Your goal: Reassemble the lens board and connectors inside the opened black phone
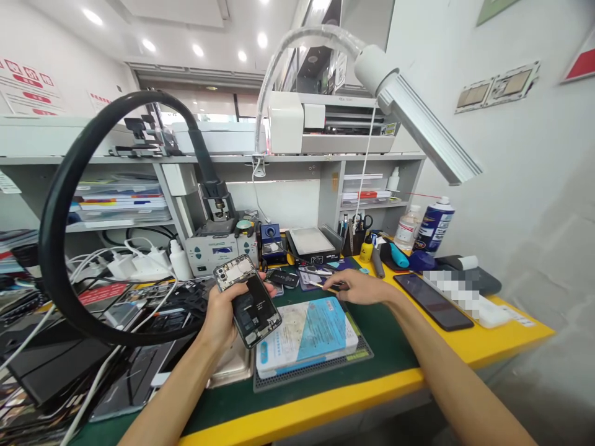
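Observation:
My left hand (222,316) is closed around a smartphone (253,303) with its back cover off, tilted so the black battery and inner parts face me. The phone is above the left end of a blue-and-white box (309,334), which lies on a dark grid-patterned mat (367,358). Just beyond the box, my right hand (360,287) reaches palm down with its fingers bent together at a thin, light-coloured stick-like tool (320,284). Its exact kind is too small to tell. Small dark parts (284,278) lie between my hands.
A black hose (49,235) arches on the left above cluttered phones and cables. Behind stand a grey rework station (216,254) and a soldering unit (272,244). To the right are a dark phone (434,301), a spray can (433,226) and a yellow bottle (366,249). A lamp (427,121) hangs overhead.

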The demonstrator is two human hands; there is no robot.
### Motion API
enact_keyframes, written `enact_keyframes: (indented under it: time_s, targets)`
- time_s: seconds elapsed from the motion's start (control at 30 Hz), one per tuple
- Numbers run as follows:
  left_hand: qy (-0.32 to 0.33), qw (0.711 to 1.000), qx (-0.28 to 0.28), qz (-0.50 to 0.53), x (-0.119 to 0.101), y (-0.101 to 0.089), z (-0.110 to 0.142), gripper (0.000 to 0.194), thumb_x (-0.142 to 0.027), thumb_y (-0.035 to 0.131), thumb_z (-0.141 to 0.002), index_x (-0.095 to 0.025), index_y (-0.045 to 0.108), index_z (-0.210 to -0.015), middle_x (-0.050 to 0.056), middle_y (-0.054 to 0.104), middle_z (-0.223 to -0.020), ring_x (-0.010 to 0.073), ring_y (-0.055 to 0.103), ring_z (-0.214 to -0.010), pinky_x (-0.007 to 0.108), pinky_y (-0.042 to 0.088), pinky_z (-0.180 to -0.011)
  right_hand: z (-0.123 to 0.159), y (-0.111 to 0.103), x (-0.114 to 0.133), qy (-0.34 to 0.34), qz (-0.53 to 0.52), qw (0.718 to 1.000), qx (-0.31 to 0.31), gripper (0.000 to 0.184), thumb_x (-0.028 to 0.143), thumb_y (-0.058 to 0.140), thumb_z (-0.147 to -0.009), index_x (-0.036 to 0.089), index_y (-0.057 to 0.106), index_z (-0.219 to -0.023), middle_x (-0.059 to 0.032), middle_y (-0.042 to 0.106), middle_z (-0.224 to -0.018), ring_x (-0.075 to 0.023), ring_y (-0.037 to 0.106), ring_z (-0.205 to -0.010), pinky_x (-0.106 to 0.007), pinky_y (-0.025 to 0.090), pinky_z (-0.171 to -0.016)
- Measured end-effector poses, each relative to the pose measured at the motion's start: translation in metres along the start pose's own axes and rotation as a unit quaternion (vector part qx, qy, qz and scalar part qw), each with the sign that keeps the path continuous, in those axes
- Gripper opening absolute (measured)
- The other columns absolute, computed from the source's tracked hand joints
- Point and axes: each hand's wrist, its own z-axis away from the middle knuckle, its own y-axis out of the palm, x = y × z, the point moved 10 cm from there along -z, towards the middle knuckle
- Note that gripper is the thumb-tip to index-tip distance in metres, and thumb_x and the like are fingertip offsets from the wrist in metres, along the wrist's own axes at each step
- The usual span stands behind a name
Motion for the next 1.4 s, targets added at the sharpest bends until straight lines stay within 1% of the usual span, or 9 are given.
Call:
enact_keyframes:
  time_s: [0.13,0.27,0.33,0.43,0.53,0.63,0.77,1.03,1.4]
  targets:
    - [-0.005,1.0,0.008,-0.01,0.0,0.003,0.001,0.018,-0.02,0.066,-0.077,-0.019,0.079,-0.091,0.007,0.081,-0.081,0.0255,0.077,-0.077,0.035,0.063,-0.075,0.001,-0.011,-0.002,0.024,-0.058,0.998,-0.029,0.012,0.025,0.07,-0.084,0.03,0.08,-0.086,-0.0051,0.077,-0.083,-0.0253,0.075,-0.078,-0.033,0.065,-0.063]
    - [-0.012,1.0,0.013,-0.022,0.001,0.008,0.005,0.018,-0.02,0.066,-0.076,-0.02,0.079,-0.088,0.005,0.081,-0.08,0.0245,0.077,-0.076,0.033,0.063,-0.074,0.002,-0.011,0.012,0.036,-0.132,0.989,-0.049,0.024,0.039,0.06,-0.094,0.029,0.077,-0.08,-0.0067,0.076,-0.082,-0.022,0.075,-0.078,-0.029,0.064,-0.06]
    - [-0.012,0.999,0.02,-0.033,0.001,0.014,0.007,0.017,-0.021,0.066,-0.076,-0.02,0.079,-0.087,0.006,0.081,-0.079,0.0251,0.077,-0.074,0.033,0.063,-0.071,0.001,-0.001,0.025,0.033,-0.17,0.984,-0.033,0.027,0.041,0.058,-0.096,0.029,0.075,-0.078,-0.0063,0.074,-0.078,-0.0204,0.074,-0.074,-0.028,0.063,-0.059]
    - [-0.014,0.998,0.035,-0.057,-0.001,0.028,0.007,0.015,-0.022,0.068,-0.077,-0.02,0.08,-0.086,0.007,0.081,-0.076,0.0268,0.076,-0.069,0.035,0.062,-0.065,0.002,0.028,0.045,0.024,-0.226,0.973,0.035,0.014,0.037,0.066,-0.091,0.03,0.076,-0.098,-0.007,0.077,-0.093,-0.0214,0.076,-0.085,-0.03,0.065,-0.066]
    - [-0.015,0.994,0.056,-0.091,-0.007,0.05,0.006,0.016,-0.023,0.071,-0.077,-0.02,0.08,-0.091,0.008,0.081,-0.08,0.0292,0.076,-0.07,0.038,0.063,-0.064,0.006,0.055,0.06,0.021,-0.271,0.957,0.1,0.023,0.034,0.07,-0.087,0.031,0.075,-0.109,-0.0075,0.077,-0.103,-0.0224,0.075,-0.093,-0.031,0.065,-0.073]
    - [-0.013,0.988,0.086,-0.13,-0.014,0.073,0.007,0.022,-0.026,0.079,-0.074,-0.019,0.08,-0.095,0.01,0.082,-0.086,0.0328,0.077,-0.078,0.041,0.063,-0.071,0.009,0.069,0.064,0.037,-0.32,0.937,0.135,0.015,0.038,0.068,-0.089,0.031,0.079,-0.096,-0.0063,0.075,-0.091,-0.0204,0.074,-0.084,-0.031,0.066,-0.073]
    - [-0.017,0.982,0.099,-0.159,-0.013,0.089,0.009,0.027,-0.032,0.078,-0.077,-0.022,0.079,-0.103,0.01,0.082,-0.095,0.0353,0.076,-0.087,0.043,0.064,-0.073,0.011,0.071,0.052,0.074,-0.348,0.926,0.127,0.021,0.047,0.068,-0.089,0.03,0.078,-0.082,-0.0053,0.069,-0.079,-0.0199,0.07,-0.073,-0.034,0.067,-0.072]
    - [-0.078,0.996,0.017,-0.041,0.001,0.067,0.01,0.028,-0.029,0.079,-0.077,-0.021,0.079,-0.103,0.009,0.08,-0.11,0.0385,0.073,-0.104,0.043,0.063,-0.077,0.007,0.085,0.044,0.113,-0.363,0.922,0.077,0.02,0.048,0.07,-0.087,0.03,0.078,-0.093,-0.0068,0.072,-0.085,-0.0216,0.071,-0.066,-0.036,0.067,-0.068]
    - [-0.109,0.988,0.031,-0.105,0.008,0.061,0.006,0.028,-0.039,0.076,-0.083,-0.018,0.081,-0.099,0.01,0.082,-0.083,0.0299,0.076,-0.073,0.034,0.059,-0.062,0.004,0.094,0.054,0.126,-0.384,0.908,0.106,0.014,0.044,0.076,-0.083,0.031,0.074,-0.084,-0.0015,0.062,-0.074,-0.019,0.067,-0.065,-0.032,0.065,-0.066]
